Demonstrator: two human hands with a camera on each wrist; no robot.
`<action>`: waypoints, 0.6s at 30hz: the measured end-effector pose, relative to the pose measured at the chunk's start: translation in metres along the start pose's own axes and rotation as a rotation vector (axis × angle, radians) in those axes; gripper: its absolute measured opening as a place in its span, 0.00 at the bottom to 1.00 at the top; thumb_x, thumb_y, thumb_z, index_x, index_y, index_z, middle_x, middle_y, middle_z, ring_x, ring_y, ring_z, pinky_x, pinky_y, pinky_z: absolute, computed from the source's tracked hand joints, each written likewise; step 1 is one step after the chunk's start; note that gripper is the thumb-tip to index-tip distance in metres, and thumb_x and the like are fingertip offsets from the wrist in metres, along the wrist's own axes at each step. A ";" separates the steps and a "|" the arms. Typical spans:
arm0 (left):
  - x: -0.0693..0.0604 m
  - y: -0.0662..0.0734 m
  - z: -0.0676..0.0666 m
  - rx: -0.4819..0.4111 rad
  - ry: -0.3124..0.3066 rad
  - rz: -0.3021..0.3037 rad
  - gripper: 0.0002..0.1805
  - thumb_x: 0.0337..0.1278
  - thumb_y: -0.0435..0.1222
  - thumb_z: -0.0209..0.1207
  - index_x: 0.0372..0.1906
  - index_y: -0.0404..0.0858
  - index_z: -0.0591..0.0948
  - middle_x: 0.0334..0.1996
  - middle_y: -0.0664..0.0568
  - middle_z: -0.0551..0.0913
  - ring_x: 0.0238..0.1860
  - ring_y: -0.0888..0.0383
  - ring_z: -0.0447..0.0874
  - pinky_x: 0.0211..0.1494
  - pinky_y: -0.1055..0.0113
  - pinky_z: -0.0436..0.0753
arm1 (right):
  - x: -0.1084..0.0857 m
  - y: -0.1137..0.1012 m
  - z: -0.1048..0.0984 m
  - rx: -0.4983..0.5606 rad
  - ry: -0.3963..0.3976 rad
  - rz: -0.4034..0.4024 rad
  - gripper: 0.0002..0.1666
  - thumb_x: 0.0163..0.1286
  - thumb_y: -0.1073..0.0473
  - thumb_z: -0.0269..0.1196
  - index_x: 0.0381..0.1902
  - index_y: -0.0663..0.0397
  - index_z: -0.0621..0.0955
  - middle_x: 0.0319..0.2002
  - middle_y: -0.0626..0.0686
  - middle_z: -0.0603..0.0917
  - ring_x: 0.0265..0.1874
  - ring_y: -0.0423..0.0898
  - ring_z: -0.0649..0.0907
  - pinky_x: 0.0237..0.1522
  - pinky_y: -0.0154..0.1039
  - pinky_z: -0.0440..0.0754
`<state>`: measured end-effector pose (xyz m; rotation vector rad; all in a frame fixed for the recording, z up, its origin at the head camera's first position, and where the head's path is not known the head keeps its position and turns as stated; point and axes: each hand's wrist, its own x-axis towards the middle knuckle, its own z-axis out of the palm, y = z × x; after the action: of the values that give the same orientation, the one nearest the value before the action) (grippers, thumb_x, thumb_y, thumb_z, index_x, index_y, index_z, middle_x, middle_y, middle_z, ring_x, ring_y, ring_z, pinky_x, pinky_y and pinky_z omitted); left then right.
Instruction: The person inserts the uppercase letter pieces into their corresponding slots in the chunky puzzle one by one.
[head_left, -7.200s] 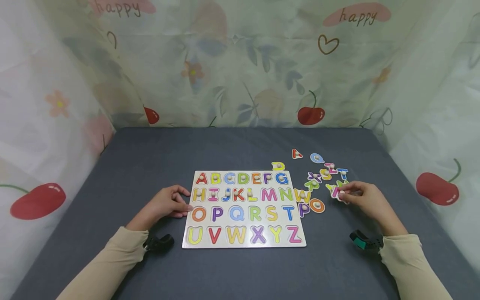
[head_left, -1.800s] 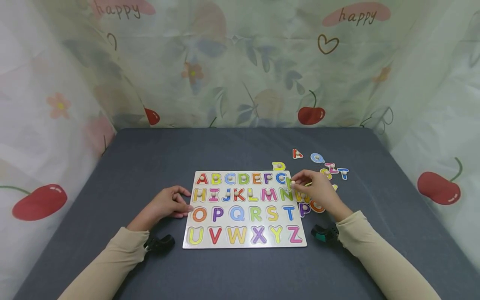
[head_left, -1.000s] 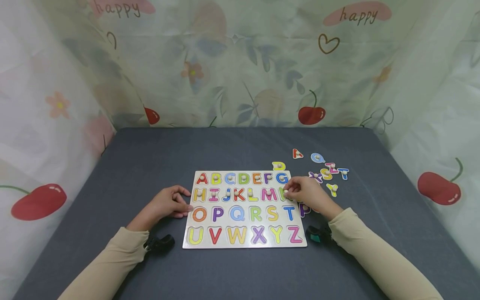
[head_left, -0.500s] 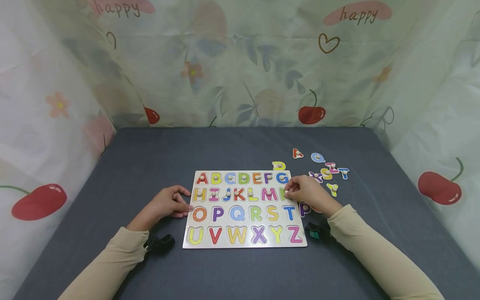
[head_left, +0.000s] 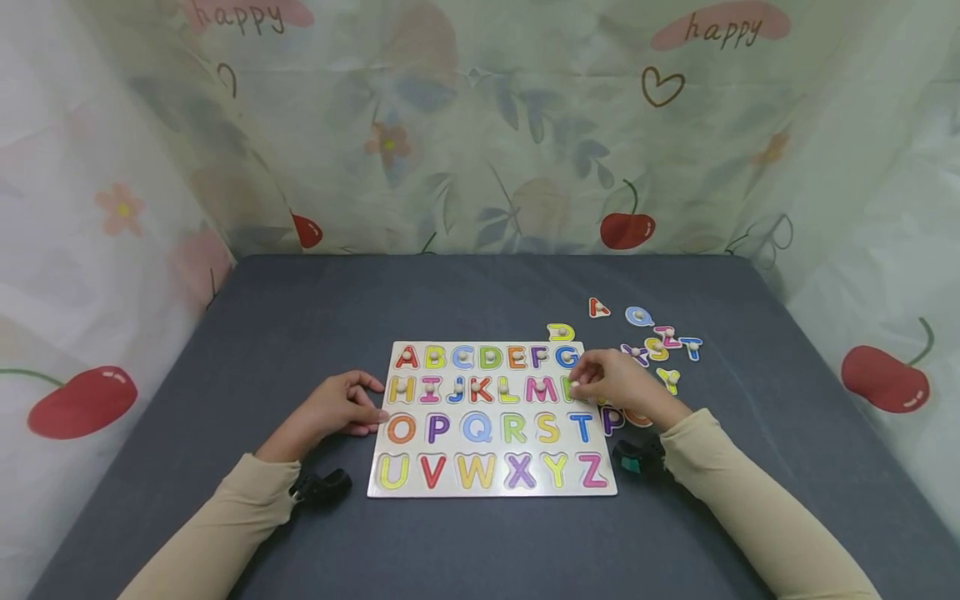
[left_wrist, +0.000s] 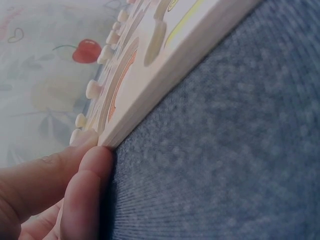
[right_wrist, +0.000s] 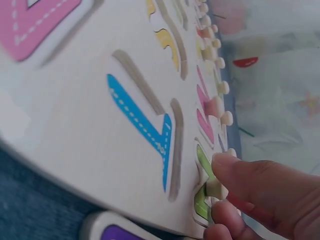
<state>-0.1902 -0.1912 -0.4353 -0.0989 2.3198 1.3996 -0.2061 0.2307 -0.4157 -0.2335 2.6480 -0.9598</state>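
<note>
A white alphabet puzzle board lies on the dark cloth. My left hand grips its left edge, thumb on top and a finger against the side, as the left wrist view shows. With thumb and fingers, my right hand pinches the knob of the green letter N piece. That piece sits at its recess by the board's right edge; whether it is fully seated I cannot tell. Knobbed pieces from A to M fill the recesses before it, among them the pink M. The O-to-Z recesses show printed letters without knobs.
Loose letters lie right of and behind the board: red A, blue Q, Z, T, Y, purple P and others. My right hand partly covers an orange piece. Printed curtains surround the table.
My right hand has moved left from the loose letters. The pink M it held is now in the board, and the green N came to its recess. Hardly anything moved in the last second.
</note>
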 end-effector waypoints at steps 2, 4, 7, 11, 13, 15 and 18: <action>-0.001 0.001 0.000 -0.001 -0.001 0.001 0.30 0.47 0.34 0.72 0.54 0.32 0.71 0.23 0.51 0.79 0.22 0.62 0.82 0.25 0.70 0.82 | 0.001 0.002 -0.002 0.001 0.005 -0.001 0.10 0.61 0.56 0.70 0.38 0.52 0.82 0.31 0.50 0.80 0.31 0.45 0.77 0.34 0.37 0.75; -0.001 0.002 0.000 -0.001 -0.003 0.001 0.30 0.47 0.34 0.72 0.54 0.32 0.71 0.23 0.51 0.79 0.22 0.62 0.82 0.25 0.70 0.82 | 0.001 0.002 -0.004 0.001 0.019 -0.005 0.11 0.61 0.56 0.70 0.39 0.52 0.82 0.32 0.50 0.80 0.31 0.45 0.77 0.34 0.37 0.76; -0.002 0.003 0.000 -0.006 -0.005 0.000 0.30 0.47 0.34 0.72 0.54 0.32 0.71 0.23 0.51 0.79 0.22 0.62 0.82 0.25 0.70 0.82 | -0.002 0.001 -0.007 0.008 0.047 -0.015 0.12 0.61 0.55 0.70 0.40 0.53 0.82 0.32 0.51 0.81 0.32 0.46 0.77 0.34 0.37 0.76; -0.002 0.004 0.000 -0.007 -0.008 0.001 0.30 0.47 0.34 0.72 0.55 0.32 0.71 0.24 0.51 0.79 0.22 0.62 0.82 0.25 0.70 0.82 | -0.006 0.001 -0.013 0.037 0.100 -0.031 0.13 0.61 0.56 0.70 0.42 0.55 0.82 0.33 0.52 0.81 0.32 0.47 0.76 0.33 0.36 0.76; -0.002 0.004 0.001 -0.007 -0.008 0.001 0.30 0.47 0.34 0.72 0.55 0.32 0.71 0.24 0.51 0.79 0.22 0.62 0.82 0.26 0.70 0.82 | -0.009 0.002 -0.017 0.052 0.136 -0.041 0.14 0.61 0.56 0.70 0.43 0.56 0.82 0.34 0.52 0.81 0.32 0.47 0.77 0.33 0.36 0.77; -0.002 0.003 0.001 -0.009 -0.008 0.000 0.30 0.48 0.34 0.72 0.54 0.32 0.71 0.24 0.51 0.79 0.22 0.62 0.82 0.26 0.70 0.82 | -0.012 0.004 -0.022 0.061 0.168 -0.050 0.16 0.63 0.56 0.69 0.45 0.58 0.82 0.35 0.53 0.81 0.33 0.47 0.78 0.33 0.36 0.78; -0.002 0.002 0.001 -0.014 -0.004 -0.003 0.29 0.48 0.34 0.72 0.54 0.32 0.71 0.24 0.51 0.79 0.22 0.62 0.82 0.25 0.70 0.82 | -0.016 0.007 -0.031 0.083 0.206 -0.049 0.18 0.65 0.54 0.67 0.48 0.59 0.81 0.38 0.54 0.82 0.36 0.48 0.79 0.35 0.37 0.79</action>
<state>-0.1890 -0.1900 -0.4332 -0.1028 2.3057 1.4136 -0.2020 0.2584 -0.3940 -0.1906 2.7901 -1.1640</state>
